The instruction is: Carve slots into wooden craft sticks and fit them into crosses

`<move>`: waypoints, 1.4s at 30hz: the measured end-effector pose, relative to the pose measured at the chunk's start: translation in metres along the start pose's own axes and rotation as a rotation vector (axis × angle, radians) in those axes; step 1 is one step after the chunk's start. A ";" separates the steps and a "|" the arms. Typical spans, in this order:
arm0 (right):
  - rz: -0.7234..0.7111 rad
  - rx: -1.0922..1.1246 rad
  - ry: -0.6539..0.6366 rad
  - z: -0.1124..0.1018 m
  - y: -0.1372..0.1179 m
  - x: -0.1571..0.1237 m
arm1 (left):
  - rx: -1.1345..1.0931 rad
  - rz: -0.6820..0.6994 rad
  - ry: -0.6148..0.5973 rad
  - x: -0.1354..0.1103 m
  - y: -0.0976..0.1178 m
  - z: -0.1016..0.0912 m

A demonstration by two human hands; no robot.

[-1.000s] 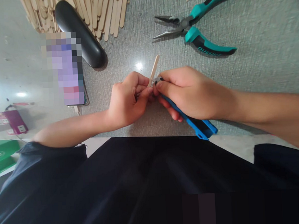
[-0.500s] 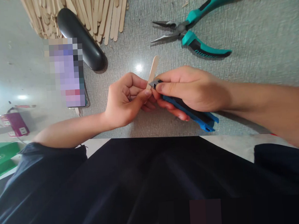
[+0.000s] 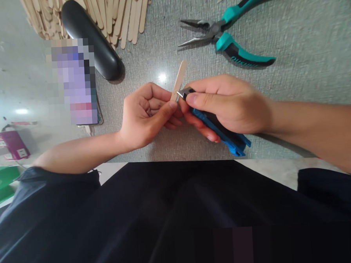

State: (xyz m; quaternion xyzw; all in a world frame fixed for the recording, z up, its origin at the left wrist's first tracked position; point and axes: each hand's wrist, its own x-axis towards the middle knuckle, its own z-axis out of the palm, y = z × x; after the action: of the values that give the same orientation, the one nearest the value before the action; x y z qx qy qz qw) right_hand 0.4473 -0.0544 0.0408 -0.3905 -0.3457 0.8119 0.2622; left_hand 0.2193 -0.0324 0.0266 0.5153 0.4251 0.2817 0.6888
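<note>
A pale wooden craft stick (image 3: pixel 180 78) with a rounded upper end leans to the right, its lower part pinched between the thumb and fingers of my left hand (image 3: pixel 148 115). My right hand (image 3: pixel 230 105) is closed around a blue and black utility knife (image 3: pixel 219 131). The knife's short pointed blade is out and lies at the stick's right edge, just above my left thumb; whether it touches the wood I cannot tell. The stick's lower end is hidden behind my left fingers.
Teal-handled long-nose pliers (image 3: pixel 217 29) lie spread at the upper right. A heap of craft sticks (image 3: pixel 125 18) is at the upper left, beside a black oblong case (image 3: pixel 92 41) and a blurred phone (image 3: pixel 77 83). A purple box (image 3: pixel 13 144) sits at far left.
The knife blade has shifted slightly right, from lying over the stick to its right edge. My left hand keeps its pinch. The whole view has moved a little.
</note>
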 end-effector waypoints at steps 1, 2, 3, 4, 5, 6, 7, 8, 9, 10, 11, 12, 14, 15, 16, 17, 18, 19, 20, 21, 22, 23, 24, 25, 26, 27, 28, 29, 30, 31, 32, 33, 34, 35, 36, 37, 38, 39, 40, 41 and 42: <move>0.000 -0.014 0.011 0.001 0.000 0.000 | 0.001 0.002 0.003 0.000 0.000 0.000; 0.000 -0.028 0.023 0.002 0.001 -0.001 | 0.002 0.000 0.007 0.000 0.000 0.000; 0.001 -0.039 0.036 0.003 0.001 -0.001 | 0.003 -0.004 0.013 0.001 0.000 0.001; -0.003 -0.046 0.047 0.004 0.001 -0.001 | 0.003 -0.010 0.018 0.001 0.000 0.001; -0.008 -0.053 0.057 0.004 0.002 -0.001 | 0.004 -0.016 0.022 0.000 0.000 0.001; -0.014 -0.059 0.066 0.005 0.002 0.000 | 0.005 -0.019 0.023 0.000 0.000 0.001; -0.022 -0.066 0.075 0.006 0.002 0.000 | 0.007 -0.018 0.026 0.000 0.000 0.001; -0.030 -0.073 0.086 0.007 0.001 0.000 | 0.010 -0.013 0.027 0.000 0.000 0.001; -0.035 -0.082 0.098 0.008 0.001 0.000 | 0.015 -0.006 0.030 0.000 0.000 0.002; -0.036 -0.091 0.114 0.009 0.001 0.000 | 0.019 0.005 0.032 0.000 -0.001 0.002; -0.033 -0.099 0.134 0.011 0.000 0.000 | 0.022 0.019 0.033 0.000 -0.001 0.002; -0.031 -0.106 0.152 0.012 0.000 0.000 | 0.025 0.034 0.033 0.000 -0.001 0.002; -0.018 -0.121 0.183 0.015 -0.001 0.000 | 0.035 0.048 0.034 0.000 -0.002 0.002; -0.016 -0.129 0.193 0.016 -0.001 0.000 | 0.041 0.044 0.035 0.000 -0.002 0.003; -0.017 -0.139 0.198 0.016 -0.001 -0.001 | 0.044 0.036 0.035 0.000 -0.002 0.003; -0.023 -0.149 0.198 0.017 -0.001 -0.001 | 0.044 0.026 0.035 0.001 -0.002 0.003; -0.031 -0.160 0.198 0.016 -0.001 -0.001 | 0.041 0.013 0.036 0.001 -0.002 0.003; -0.038 -0.170 0.197 0.016 -0.001 -0.002 | 0.037 0.002 0.037 0.001 -0.002 0.003; -0.042 -0.178 0.198 0.016 -0.001 -0.002 | 0.032 -0.007 0.039 0.001 -0.002 0.003; -0.044 -0.185 0.198 0.016 -0.001 -0.002 | 0.028 -0.013 0.039 0.001 -0.002 0.003; -0.043 -0.189 0.201 0.016 -0.001 -0.002 | 0.026 -0.018 0.038 0.001 -0.002 0.003; -0.040 -0.192 0.206 0.016 -0.001 -0.002 | 0.022 -0.018 0.033 0.001 -0.002 0.003; -0.036 -0.192 0.212 0.017 -0.001 -0.002 | 0.017 -0.013 0.026 0.001 -0.003 0.002; -0.034 -0.192 0.218 0.017 -0.001 -0.001 | 0.009 -0.003 0.017 0.001 -0.003 0.002; -0.031 -0.192 0.224 0.018 -0.002 -0.001 | 0.003 0.003 0.011 0.001 -0.004 0.002; -0.028 -0.194 0.228 0.018 -0.002 -0.001 | 0.001 0.005 0.007 0.001 -0.004 0.001; -0.024 -0.196 0.232 0.019 -0.002 0.000 | 0.002 0.006 0.007 0.001 -0.004 0.001; -0.023 -0.200 0.234 0.019 -0.002 0.000 | 0.004 0.006 0.010 0.001 -0.004 0.001; -0.022 -0.202 0.236 0.019 -0.003 0.000 | 0.004 0.010 0.010 0.001 -0.004 0.001; -0.021 -0.203 0.236 0.019 -0.003 0.000 | -0.001 0.024 0.007 0.001 -0.004 0.000; -0.021 -0.201 0.237 0.019 -0.003 0.000 | -0.005 0.037 0.001 0.001 -0.004 0.000; -0.019 -0.203 0.238 0.019 -0.003 0.000 | -0.008 0.045 -0.006 0.001 -0.005 0.001; -0.016 -0.211 0.241 0.019 -0.003 0.000 | -0.003 0.043 -0.009 0.000 -0.005 0.001; -0.007 -0.228 0.245 0.019 -0.003 0.000 | 0.007 0.036 -0.010 0.000 -0.006 0.001; 0.006 -0.250 0.251 0.018 -0.004 0.000 | 0.023 0.028 -0.008 0.000 -0.007 0.001; 0.023 -0.277 0.256 0.018 -0.004 0.000 | 0.040 0.024 -0.005 -0.001 -0.009 0.001; 0.040 -0.305 0.256 0.018 -0.004 0.000 | 0.052 0.033 -0.004 -0.001 -0.011 0.002; 0.053 -0.332 0.255 0.018 -0.005 0.000 | 0.059 0.056 -0.010 -0.002 -0.014 0.001; 0.065 -0.356 0.254 0.019 -0.005 0.000 | 0.067 0.082 -0.019 -0.002 -0.016 0.001; 0.080 -0.378 0.257 0.019 -0.007 0.000 | 0.079 0.108 -0.028 -0.002 -0.019 0.001; 0.100 -0.399 0.265 0.021 -0.008 0.000 | 0.097 0.135 -0.036 -0.003 -0.021 0.000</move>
State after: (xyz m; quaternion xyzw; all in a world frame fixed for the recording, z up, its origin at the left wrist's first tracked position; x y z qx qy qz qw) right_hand 0.4320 -0.0571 0.0565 -0.5544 -0.4420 0.6812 0.1823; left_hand 0.2170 -0.0409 0.0075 0.5804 0.3901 0.2973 0.6501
